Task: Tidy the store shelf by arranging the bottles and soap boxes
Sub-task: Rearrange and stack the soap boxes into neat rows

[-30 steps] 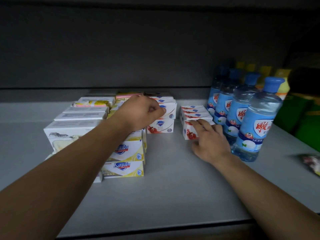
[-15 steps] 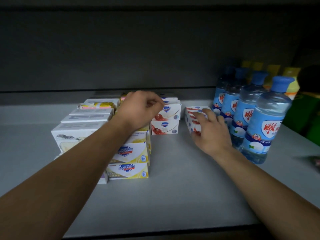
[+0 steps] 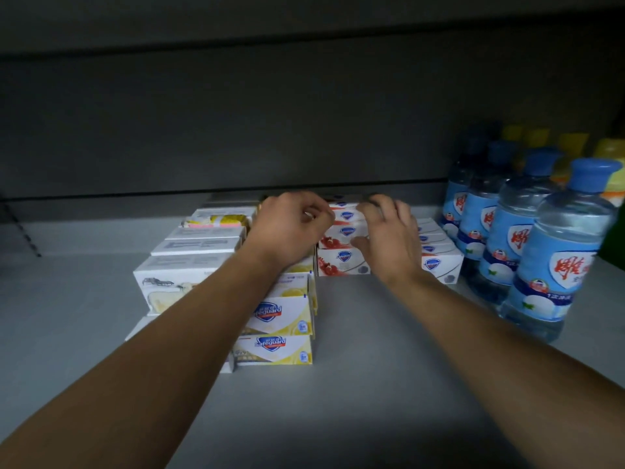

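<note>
Nearest, on the grey shelf (image 3: 355, 384), yellow soap boxes (image 3: 274, 350) lie stacked at seven o'clock; blue-capped bottles (image 3: 554, 262) stand in a row at three o'clock. Farther in, at twelve o'clock, both hands meet at the red soap boxes (image 3: 341, 264); the left hand (image 3: 291, 228) is curled narrow at the stack's top, though whether it pinches a box cannot be told; the right hand (image 3: 389, 235) is spread wide, fingers against the stack's right side.

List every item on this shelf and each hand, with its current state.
Left hand: curled over the red-print soap stack.
Right hand: fingers spread on that stack's right side.
Red-print soap stack: stacked, top box tilted.
Yellow soap boxes: stacked, slightly uneven.
Blue-capped bottles: upright, capped, in a row.
Yellow-capped bottles: upright behind.
</note>
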`<state>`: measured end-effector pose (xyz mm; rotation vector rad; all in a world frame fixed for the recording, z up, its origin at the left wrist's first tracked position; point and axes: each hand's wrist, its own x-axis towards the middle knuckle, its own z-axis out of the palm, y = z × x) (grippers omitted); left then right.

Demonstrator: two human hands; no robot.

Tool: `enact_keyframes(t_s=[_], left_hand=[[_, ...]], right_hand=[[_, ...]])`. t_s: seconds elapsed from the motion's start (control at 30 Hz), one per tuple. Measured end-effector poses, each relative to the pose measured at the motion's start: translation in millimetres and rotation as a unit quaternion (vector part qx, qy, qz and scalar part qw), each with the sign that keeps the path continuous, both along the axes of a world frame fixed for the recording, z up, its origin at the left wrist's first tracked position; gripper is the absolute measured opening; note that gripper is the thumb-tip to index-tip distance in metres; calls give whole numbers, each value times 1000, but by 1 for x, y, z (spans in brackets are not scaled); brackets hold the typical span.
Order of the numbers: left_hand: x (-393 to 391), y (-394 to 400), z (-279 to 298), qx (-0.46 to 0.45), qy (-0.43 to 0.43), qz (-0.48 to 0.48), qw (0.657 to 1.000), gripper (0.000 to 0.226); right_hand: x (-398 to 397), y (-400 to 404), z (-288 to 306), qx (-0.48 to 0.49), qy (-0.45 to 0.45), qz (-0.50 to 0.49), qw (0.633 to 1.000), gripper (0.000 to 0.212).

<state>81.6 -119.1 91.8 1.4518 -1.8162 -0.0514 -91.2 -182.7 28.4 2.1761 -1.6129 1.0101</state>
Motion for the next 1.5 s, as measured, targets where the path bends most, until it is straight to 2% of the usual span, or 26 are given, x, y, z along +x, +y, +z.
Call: enact_keyframes(t_s=[0.1, 0.2, 0.33, 0.43, 0.57, 0.7, 0.83, 0.93, 1.03, 1.1, 1.17, 1.23, 1.3, 1.4, 1.5], left_hand=[[1, -1, 0, -4, -4, 3, 1000, 32], [1, 0, 0, -10, -12, -38, 999, 44], [0, 6, 2, -15, 33, -113, 993, 41], [3, 8, 2, -21, 60, -127, 990, 37], [3, 9, 1, -12, 101, -127, 987, 32], [3, 11, 3, 7, 116, -143, 983, 27], [2, 9, 2, 33, 113, -152, 981, 26], [0, 10, 1, 33, 136, -166, 976, 28], [-1, 12, 0, 39, 149, -182, 971, 35], [-1, 12, 0, 39, 130, -159, 978, 41], [-2, 11, 0, 42, 111, -126, 985, 50], [-3, 10, 0, 40, 101, -103, 989, 54], [-3, 11, 1, 35, 99, -95, 990, 54], [-4, 12, 1, 32, 102, -101, 989, 48], [-4, 12, 1, 37, 107, -138, 984, 36]], right_hand=[[-4, 12, 2, -13, -105, 64, 992, 53], [-9, 27, 11, 2, -236, 129, 963, 54], [-14, 49, 18, 14, -335, 183, 924, 56], [-17, 61, 8, 16, -356, 220, 908, 69], [-24, 65, -9, 36, -320, 249, 913, 98], [-28, 64, -11, 1, -302, 248, 921, 89], [-31, 62, -9, 32, -304, 250, 919, 81], [-31, 65, -9, 91, -386, 281, 874, 70], [-29, 67, -8, 148, -452, 279, 834, 48], [-28, 68, -5, 178, -518, 294, 783, 29], [-27, 70, -3, 203, -560, 288, 750, 31], [-26, 72, -1, 226, -572, 271, 740, 42], [-25, 71, 1, 242, -584, 264, 729, 45], [-25, 75, 3, 256, -621, 282, 685, 35], [-27, 76, 5, 248, -653, 329, 635, 15]])
